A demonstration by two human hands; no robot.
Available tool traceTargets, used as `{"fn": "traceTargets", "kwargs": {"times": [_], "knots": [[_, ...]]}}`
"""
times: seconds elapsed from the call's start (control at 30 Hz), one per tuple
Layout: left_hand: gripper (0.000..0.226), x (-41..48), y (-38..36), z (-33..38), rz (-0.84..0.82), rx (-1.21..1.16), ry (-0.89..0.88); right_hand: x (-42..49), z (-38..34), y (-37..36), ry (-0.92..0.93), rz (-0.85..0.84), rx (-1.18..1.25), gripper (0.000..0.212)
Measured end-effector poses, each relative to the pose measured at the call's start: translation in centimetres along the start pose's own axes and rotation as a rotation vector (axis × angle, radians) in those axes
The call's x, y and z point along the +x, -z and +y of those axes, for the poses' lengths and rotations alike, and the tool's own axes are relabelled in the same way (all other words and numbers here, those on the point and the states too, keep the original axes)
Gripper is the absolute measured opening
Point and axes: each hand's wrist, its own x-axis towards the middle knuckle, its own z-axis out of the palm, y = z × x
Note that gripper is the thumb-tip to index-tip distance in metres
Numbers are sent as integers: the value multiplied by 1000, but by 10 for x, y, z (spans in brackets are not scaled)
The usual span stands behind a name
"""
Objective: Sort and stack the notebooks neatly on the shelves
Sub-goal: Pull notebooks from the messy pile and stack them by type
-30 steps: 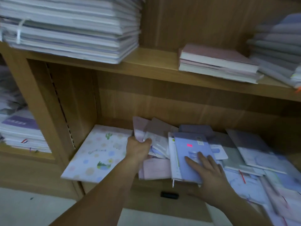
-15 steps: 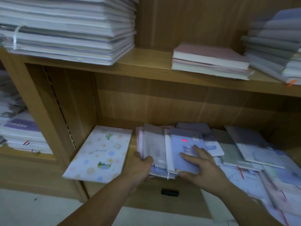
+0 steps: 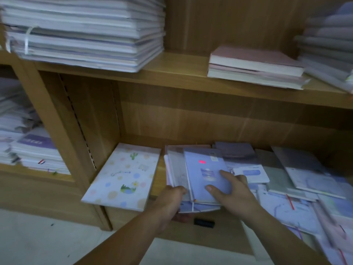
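Observation:
A small pile of notebooks [image 3: 176, 169] lies on the lower shelf [image 3: 158, 176], topped by a lilac notebook [image 3: 202, 169] with a pink sticker. My left hand [image 3: 172, 201] grips the pile's front left corner, thumb on top and fingers underneath. My right hand [image 3: 235, 192] lies on the lilac cover with fingers spread, holding the pile's right side. The pile juts over the shelf's front edge. A white notebook with cactus and dot prints [image 3: 124, 175] lies flat to the left. Several loose notebooks [image 3: 298, 180] sprawl to the right.
The upper shelf [image 3: 181, 73] carries a tall stack at left [image 3: 86, 31], two pink-covered books [image 3: 256, 67] in the middle and another stack at right [image 3: 328, 43]. A neighbouring bay at left holds more stacks [image 3: 28, 146]. A small black object [image 3: 204, 222] sits below the shelf front.
My left hand slid from the back of the scattered notebooks to the front corner. Both hands gathered them into one squared pile and pulled it toward the shelf's front edge.

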Motion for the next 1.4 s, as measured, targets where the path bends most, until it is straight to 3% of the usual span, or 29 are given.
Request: {"fn": "traceTargets", "kwargs": {"times": [0.1,0.2,0.33,0.47,0.77,0.83,0.93,1.0,1.07,1.2,1.33,1.4], "knots": [[56,-4,-4,1,21,-15,-22,0,-12,-12,52,7,-38,76],[50,-7,-8,6,39,45,-70,-3,-16,-21,117,7,-18,66],[67,-4,3,16,13,126,10,2,-10,-14,32,48,182,65],[51,-6,16,11,66,254,-80,3,-8,-8,29,-13,145,67],[49,-6,27,5,58,540,-231,8,0,-3,-39,141,207,62],[48,-9,31,13,144,561,-318,9,3,-5,-49,165,208,62],[37,-10,35,29,214,318,-431,10,6,-4,-65,145,161,58],[19,-13,39,30,181,96,-361,9,7,-3,-57,120,43,54],[28,-10,41,21,103,1,-259,6,4,-6,-47,94,-46,53],[60,10,37,2,8,-108,-330,-4,-19,-14,60,166,-441,62],[38,15,45,9,152,-19,-461,-12,-29,-14,219,-96,-308,100],[27,12,60,10,233,74,-493,-9,-26,-17,256,-112,-385,120]]}}
